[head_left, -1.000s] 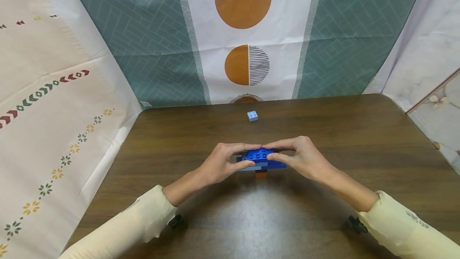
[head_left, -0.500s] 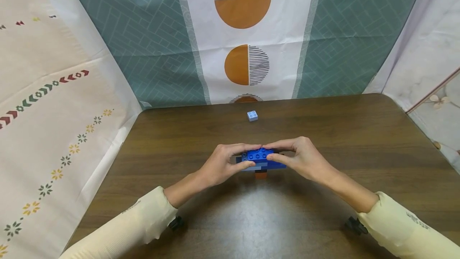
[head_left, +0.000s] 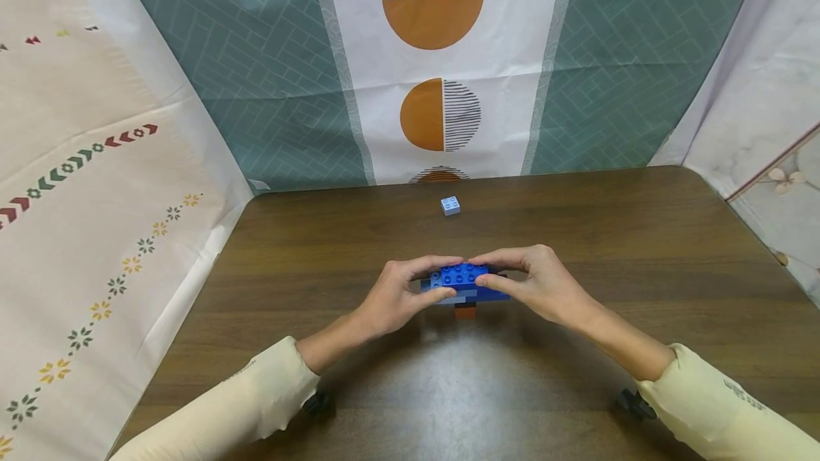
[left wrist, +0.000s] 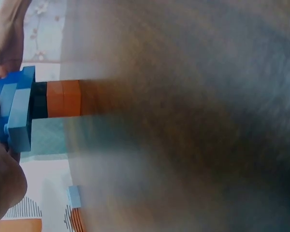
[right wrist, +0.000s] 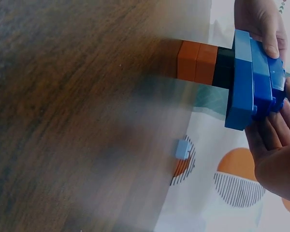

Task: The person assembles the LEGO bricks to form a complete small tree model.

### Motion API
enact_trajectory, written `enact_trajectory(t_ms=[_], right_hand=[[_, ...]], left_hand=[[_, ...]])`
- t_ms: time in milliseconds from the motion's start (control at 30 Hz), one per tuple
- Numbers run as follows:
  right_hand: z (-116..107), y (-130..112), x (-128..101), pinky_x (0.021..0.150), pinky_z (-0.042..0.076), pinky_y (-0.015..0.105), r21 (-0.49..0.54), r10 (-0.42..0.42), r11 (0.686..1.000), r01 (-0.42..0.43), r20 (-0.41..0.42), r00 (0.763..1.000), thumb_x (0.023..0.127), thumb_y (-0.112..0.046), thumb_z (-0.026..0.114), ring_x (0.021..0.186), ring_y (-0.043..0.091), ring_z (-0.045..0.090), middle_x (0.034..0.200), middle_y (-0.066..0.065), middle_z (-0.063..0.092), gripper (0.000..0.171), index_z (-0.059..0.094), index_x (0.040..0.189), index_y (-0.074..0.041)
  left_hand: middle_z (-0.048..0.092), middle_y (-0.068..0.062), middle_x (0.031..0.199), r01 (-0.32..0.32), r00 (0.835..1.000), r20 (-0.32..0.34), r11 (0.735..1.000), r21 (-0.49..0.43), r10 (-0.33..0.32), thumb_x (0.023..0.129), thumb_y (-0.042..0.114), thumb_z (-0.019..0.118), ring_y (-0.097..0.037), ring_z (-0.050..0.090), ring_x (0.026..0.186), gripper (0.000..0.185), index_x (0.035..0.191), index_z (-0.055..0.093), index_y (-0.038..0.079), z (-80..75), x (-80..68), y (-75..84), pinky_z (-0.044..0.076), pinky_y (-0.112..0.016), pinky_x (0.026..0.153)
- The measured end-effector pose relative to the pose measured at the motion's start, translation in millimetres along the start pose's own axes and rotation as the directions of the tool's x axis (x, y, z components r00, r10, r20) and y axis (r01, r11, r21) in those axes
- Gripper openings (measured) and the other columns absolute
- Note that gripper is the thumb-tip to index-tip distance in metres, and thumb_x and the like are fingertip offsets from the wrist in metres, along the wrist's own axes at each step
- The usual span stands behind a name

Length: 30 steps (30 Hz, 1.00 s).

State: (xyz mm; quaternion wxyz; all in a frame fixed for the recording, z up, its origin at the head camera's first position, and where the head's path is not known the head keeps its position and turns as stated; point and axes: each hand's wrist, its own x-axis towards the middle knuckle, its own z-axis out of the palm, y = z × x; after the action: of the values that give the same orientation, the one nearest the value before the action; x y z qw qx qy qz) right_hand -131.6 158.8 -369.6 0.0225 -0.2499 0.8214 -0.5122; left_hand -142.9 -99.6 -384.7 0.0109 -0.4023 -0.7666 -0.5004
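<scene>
A toy-brick structure stands upright on the table between both hands. Two orange bricks [left wrist: 64, 98] form its narrow stem, a dark brick [right wrist: 224, 65] sits on them, and wider light and deep blue layers [right wrist: 241, 82] spread above. On top lies a deep blue brick [head_left: 463, 274] with its studs showing. My left hand [head_left: 389, 297] holds the left part of the upper layers, thumb in front and fingers behind. From the right, my right hand [head_left: 547, 287] pinches the top blue brick the same way. Its far fingers are partly hidden in the head view.
A loose light blue brick [head_left: 450, 205] lies behind the structure, near the back edge of the wooden table [head_left: 320, 233]. Patterned cloths hang behind and at the left. Dark objects [head_left: 634, 404] show under both cuffs.
My left hand has shifted slightly left and toward me, so more studs show at the left of the top. The right hand and the structure stay almost still.
</scene>
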Motion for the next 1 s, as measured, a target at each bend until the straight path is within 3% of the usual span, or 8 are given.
enact_trajectory(t_ms=[133,233,467,700,1000], right_hand=[[1,0,0,0.087,0.057,0.035,0.005,0.012,1.000,-0.012,0.000,1.000,0.089,-0.029,0.075,0.103,0.009,0.068,0.111,-0.007,0.072,0.029,0.074,0.117,-0.025],[2,0,-1,0.086,0.057,0.034,0.005,0.012,1.000,-0.012,-0.003,1.000,0.089,-0.030,0.075,0.103,0.010,0.067,0.111,-0.006,0.072,0.029,0.074,0.118,-0.025],[4,4,-1,0.086,0.057,0.033,0.017,0.001,1.000,-0.001,-0.009,1.000,0.090,-0.029,0.074,0.105,0.011,0.068,0.114,-0.004,0.071,0.029,0.073,0.119,-0.025],[1,8,-1,0.083,0.057,0.028,0.098,0.047,0.994,-0.048,0.019,0.999,0.092,-0.027,0.072,0.105,0.015,0.068,0.118,-0.001,0.070,0.029,0.071,0.122,-0.024],[1,15,-2,0.089,0.055,0.034,0.068,0.068,0.995,-0.073,0.060,0.996,0.088,-0.031,0.076,0.109,0.016,0.065,0.122,-0.002,0.068,0.040,0.067,0.127,-0.026]], left_hand=[[0.068,-0.015,0.122,0.008,1.000,-0.013,1.000,-0.002,-0.008,0.091,0.001,0.070,-0.016,0.069,0.103,0.040,0.130,0.062,-0.002,-0.7,-0.7,12.0,0.058,-0.034,0.084],[0.068,-0.014,0.122,0.015,1.000,-0.019,1.000,0.005,-0.014,0.091,0.002,0.070,-0.016,0.069,0.103,0.040,0.130,0.062,-0.002,0.3,-1.5,12.0,0.057,-0.031,0.085],[0.067,-0.008,0.125,0.017,0.999,-0.030,0.999,0.032,-0.016,0.092,0.010,0.071,-0.013,0.068,0.105,0.043,0.133,0.061,0.006,5.6,-4.2,-14.1,0.056,-0.027,0.086],[0.066,-0.005,0.127,-0.019,1.000,0.014,0.998,0.051,0.018,0.093,0.019,0.070,-0.011,0.067,0.107,0.047,0.137,0.059,0.010,2.7,-1.4,-17.2,0.055,-0.026,0.087],[0.066,-0.001,0.128,0.070,0.996,0.053,0.986,0.151,-0.078,0.090,0.032,0.072,-0.007,0.065,0.106,0.053,0.139,0.057,0.019,-3.6,-6.1,-18.7,0.055,-0.032,0.090]])
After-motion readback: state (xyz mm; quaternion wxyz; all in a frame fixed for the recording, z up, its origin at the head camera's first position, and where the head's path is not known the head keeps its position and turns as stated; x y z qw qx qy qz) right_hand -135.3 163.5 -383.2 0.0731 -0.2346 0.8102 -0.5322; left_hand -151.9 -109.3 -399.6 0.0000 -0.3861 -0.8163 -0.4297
